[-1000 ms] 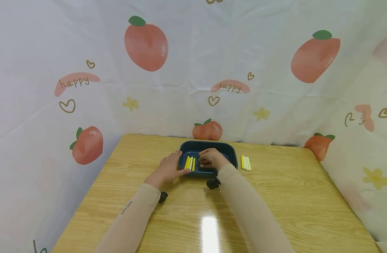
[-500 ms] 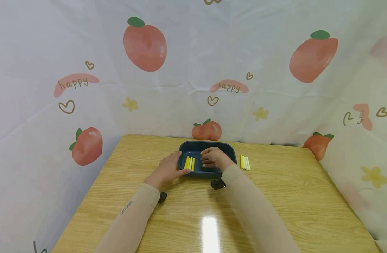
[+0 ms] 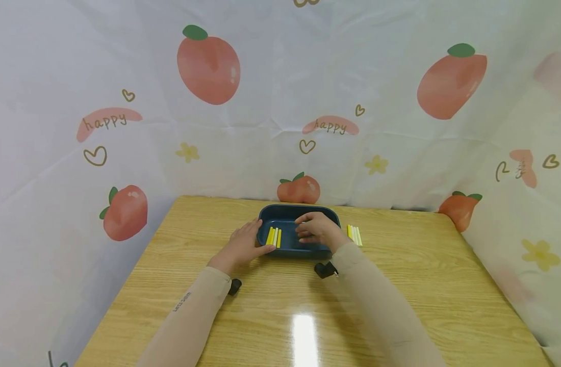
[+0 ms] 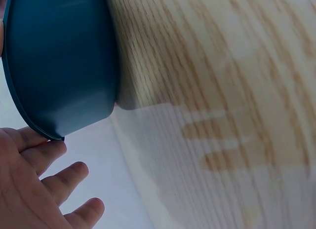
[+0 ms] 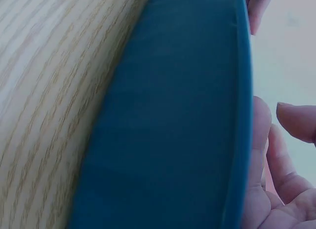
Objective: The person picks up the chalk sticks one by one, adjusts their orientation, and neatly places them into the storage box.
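A dark blue rectangular tray sits toward the back of the table. Inside its left end several chalk sticks, yellow and white, lie side by side. My left hand holds the tray's left end, thumb at the front rim and fingers at the left rim. In the left wrist view its fingertips meet the rim's corner. My right hand hovers over the right half of the tray, fingers loosely bent, nothing between them. In the right wrist view its thumb stands apart from the fingers, partly behind the tray wall.
Another row of several chalk sticks, yellow and white, lies on the table just right of the tray. The wooden table meets a printed white curtain behind. A black wrist camera hangs under the right wrist.
My right hand has moved a little to the right over the tray, away from the chalk in it. My left hand stays at the tray's left end.
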Tool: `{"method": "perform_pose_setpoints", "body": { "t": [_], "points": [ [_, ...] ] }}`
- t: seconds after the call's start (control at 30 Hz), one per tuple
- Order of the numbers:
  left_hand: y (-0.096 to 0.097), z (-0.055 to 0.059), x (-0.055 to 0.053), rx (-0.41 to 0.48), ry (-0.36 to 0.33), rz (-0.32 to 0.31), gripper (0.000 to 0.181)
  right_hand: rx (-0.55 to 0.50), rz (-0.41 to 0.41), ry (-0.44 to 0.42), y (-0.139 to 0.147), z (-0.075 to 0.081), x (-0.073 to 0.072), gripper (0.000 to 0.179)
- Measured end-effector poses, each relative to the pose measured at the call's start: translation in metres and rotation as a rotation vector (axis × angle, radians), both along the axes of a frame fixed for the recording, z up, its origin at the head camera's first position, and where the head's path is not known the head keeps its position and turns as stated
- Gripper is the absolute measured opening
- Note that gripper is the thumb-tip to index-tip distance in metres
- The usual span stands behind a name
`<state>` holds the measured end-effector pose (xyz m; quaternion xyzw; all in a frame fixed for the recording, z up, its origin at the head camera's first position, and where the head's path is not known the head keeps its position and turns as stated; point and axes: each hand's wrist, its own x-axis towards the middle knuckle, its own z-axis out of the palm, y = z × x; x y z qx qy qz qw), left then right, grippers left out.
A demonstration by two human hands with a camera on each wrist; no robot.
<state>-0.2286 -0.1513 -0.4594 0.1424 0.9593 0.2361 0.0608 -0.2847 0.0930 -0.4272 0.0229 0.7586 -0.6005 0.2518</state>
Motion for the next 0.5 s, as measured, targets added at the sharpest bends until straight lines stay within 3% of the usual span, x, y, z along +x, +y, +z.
{"method": "perform_pose_setpoints", "body": {
  "t": [0.5],
  "points": [
    [-0.001, -0.003, -0.001, -0.014, -0.001, -0.009, 0.098, -0.023, 0.014, 0.023, 0.024, 0.006, 0.005, 0.04]
  ]
}}
